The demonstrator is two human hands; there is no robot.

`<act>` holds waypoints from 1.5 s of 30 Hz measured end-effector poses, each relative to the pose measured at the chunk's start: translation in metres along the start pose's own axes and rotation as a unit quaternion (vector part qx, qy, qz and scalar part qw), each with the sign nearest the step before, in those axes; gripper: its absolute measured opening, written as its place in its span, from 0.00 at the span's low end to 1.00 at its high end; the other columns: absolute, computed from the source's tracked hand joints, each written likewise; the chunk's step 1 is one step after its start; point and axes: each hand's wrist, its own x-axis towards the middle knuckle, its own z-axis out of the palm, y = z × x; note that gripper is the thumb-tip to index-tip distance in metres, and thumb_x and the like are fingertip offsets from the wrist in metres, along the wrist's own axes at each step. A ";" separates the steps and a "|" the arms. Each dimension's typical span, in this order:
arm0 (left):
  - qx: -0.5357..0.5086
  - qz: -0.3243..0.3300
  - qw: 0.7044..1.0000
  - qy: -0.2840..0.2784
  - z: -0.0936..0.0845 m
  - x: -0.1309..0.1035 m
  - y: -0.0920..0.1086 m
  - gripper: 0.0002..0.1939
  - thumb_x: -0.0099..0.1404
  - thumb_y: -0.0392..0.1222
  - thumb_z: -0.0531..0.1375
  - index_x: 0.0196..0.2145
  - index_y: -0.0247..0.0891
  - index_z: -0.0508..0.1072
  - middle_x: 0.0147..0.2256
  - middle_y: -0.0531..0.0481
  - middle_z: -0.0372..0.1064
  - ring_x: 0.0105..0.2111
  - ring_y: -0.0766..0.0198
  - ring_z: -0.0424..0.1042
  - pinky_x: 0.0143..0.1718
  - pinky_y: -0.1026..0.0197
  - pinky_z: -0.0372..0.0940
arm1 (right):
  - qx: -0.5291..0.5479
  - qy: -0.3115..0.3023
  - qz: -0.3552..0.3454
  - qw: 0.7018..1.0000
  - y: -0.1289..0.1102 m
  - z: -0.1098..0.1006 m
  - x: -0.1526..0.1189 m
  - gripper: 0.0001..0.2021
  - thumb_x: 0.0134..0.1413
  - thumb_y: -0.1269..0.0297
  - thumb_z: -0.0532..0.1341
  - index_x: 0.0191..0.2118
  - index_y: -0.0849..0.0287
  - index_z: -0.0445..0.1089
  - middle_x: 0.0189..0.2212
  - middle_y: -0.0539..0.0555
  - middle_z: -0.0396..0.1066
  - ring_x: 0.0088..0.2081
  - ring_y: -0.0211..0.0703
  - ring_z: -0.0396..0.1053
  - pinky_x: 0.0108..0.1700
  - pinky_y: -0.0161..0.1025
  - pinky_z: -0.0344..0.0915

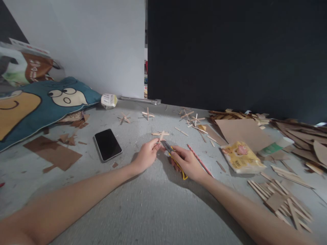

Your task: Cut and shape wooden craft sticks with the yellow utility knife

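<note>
Between the fingertips of my left hand (146, 156) is a small wooden stick (161, 136), pointing away from me. My right hand (187, 161) is wrapped round a yellow and black utility knife (181, 167), its front end at the fingertips of my left hand by the stick. Whether the blade touches the wood is too small to tell. Just beyond my hands, a few thin sticks (154, 133) lie on the grey table (133, 207). Small crossed-stick pieces (148, 114) stand farther back.
A black phone (107, 145) and brown cardboard (53, 152) lie left. A red-striped pencil (200, 160), a yellow tissue pack (242, 157), a green and white bottle (276, 147) and a pile of sticks (278, 197) are on the right. A blue cushion (51, 102) sits back left.
</note>
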 end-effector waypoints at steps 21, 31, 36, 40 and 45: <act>-0.040 0.000 0.999 -0.036 0.000 0.000 -0.005 0.29 0.75 0.62 0.51 0.52 0.33 0.75 0.25 0.47 0.76 0.23 0.62 0.69 0.26 0.62 0.61 | 0.004 -0.002 -0.009 1.000 0.002 0.000 0.001 0.20 0.69 0.43 0.54 0.45 0.56 0.69 0.24 0.47 0.67 0.21 0.36 0.65 0.25 0.33 0.62; -0.139 -0.015 0.989 -0.055 -0.002 -0.001 0.001 0.33 0.74 0.55 0.55 0.66 0.28 0.68 0.22 0.49 0.74 0.23 0.62 0.74 0.24 0.64 0.60 | 0.004 -0.001 -0.013 1.000 0.003 0.001 0.000 0.21 0.69 0.42 0.54 0.44 0.56 0.68 0.25 0.47 0.67 0.21 0.36 0.65 0.25 0.34 0.62; -0.157 -0.026 0.986 -0.049 -0.002 -0.001 0.001 0.31 0.72 0.49 0.58 0.66 0.30 0.68 0.25 0.47 0.76 0.23 0.64 0.73 0.22 0.66 0.60 | -0.005 0.004 -0.021 1.000 0.002 0.001 0.000 0.20 0.70 0.43 0.54 0.45 0.56 0.69 0.24 0.47 0.67 0.21 0.37 0.65 0.25 0.34 0.63; -0.155 -0.030 0.987 -0.039 -0.001 -0.001 0.002 0.30 0.69 0.45 0.59 0.67 0.32 0.68 0.28 0.47 0.78 0.24 0.65 0.72 0.21 0.67 0.60 | -0.009 0.002 -0.022 1.000 -0.001 0.001 0.000 0.20 0.69 0.43 0.54 0.46 0.56 0.69 0.24 0.46 0.66 0.21 0.37 0.65 0.25 0.34 0.62; -0.132 -0.027 0.990 -0.040 -0.002 -0.004 0.008 0.32 0.68 0.41 0.57 0.69 0.32 0.67 0.25 0.49 0.76 0.23 0.65 0.71 0.22 0.66 0.60 | -0.012 0.005 -0.019 1.000 -0.002 0.001 -0.001 0.19 0.69 0.44 0.54 0.44 0.56 0.68 0.25 0.46 0.67 0.21 0.36 0.65 0.25 0.34 0.62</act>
